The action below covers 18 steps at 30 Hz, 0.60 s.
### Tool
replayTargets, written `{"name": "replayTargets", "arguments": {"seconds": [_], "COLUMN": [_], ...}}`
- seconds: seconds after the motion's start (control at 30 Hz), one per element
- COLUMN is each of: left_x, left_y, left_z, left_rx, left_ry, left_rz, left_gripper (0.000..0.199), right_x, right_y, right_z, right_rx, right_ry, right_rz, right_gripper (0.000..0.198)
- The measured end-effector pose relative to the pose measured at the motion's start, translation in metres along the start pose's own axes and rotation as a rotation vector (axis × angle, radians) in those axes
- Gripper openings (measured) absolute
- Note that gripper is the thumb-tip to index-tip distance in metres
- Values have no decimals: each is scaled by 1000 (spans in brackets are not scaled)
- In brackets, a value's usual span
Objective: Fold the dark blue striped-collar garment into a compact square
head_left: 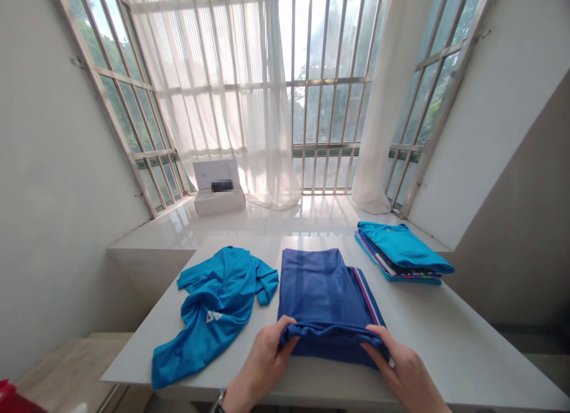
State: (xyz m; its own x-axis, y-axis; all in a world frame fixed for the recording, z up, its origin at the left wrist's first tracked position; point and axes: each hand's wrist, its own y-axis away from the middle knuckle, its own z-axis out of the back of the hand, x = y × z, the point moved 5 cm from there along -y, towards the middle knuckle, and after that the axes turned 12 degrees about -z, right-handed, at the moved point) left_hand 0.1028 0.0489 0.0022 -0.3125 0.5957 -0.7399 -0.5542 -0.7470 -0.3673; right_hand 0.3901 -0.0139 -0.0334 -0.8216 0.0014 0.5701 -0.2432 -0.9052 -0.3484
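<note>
A dark blue garment (pixel 314 288) lies in a folded rectangle near the front edge of the white tabletop (pixel 458 336), straight ahead of the person, with both hands on its near end. The left hand (pixel 269 347) pinches the near left corner, its thumb on top of the cloth and its fingers beneath, closed on the fabric with only the cloth's thickness between them. The right hand (pixel 401 353) grips the near right corner in much the same way, thumb above and fingers under. Between the two hands the fabric is lifted into a rolled, wrinkled fold, while a lower layer of the same garment shows just below it, toward the table's edge. Red and white stripes run along the garment's right side, where a narrower layer sticks out past the upper one. A dark band, perhaps a watch (pixel 219 400), circles the left wrist. To the left of the garment, just beside it, a teal shirt (pixel 222 300) lies loose and crumpled, with a small white mark on it. To the right, farther back and apart from the garment, sits a stack of folded clothes (pixel 403 252) with a bright blue piece on top. Beyond the tabletop, a white box (pixel 220 202) stands on the window ledge (pixel 312 223), in front of a sheer curtain (pixel 214 92) and the barred window (pixel 332 74).
</note>
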Motion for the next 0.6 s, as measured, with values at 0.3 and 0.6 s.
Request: {"name": "replayTargets", "arguments": {"seconds": [0.3, 0.6], "left_x": [2, 0], "left_y": [-1, -6], "left_z": [0, 4], "left_rx": [-27, -23], "left_ry": [15, 16], "left_rz": [19, -18], "left_gripper": [26, 24], "right_x": [3, 7], "right_y": [-1, -4], "right_z": [5, 5], "right_rx": [-14, 8], "right_ry": [7, 14], "right_rz": [-12, -31], "right_gripper": [42, 42]}}
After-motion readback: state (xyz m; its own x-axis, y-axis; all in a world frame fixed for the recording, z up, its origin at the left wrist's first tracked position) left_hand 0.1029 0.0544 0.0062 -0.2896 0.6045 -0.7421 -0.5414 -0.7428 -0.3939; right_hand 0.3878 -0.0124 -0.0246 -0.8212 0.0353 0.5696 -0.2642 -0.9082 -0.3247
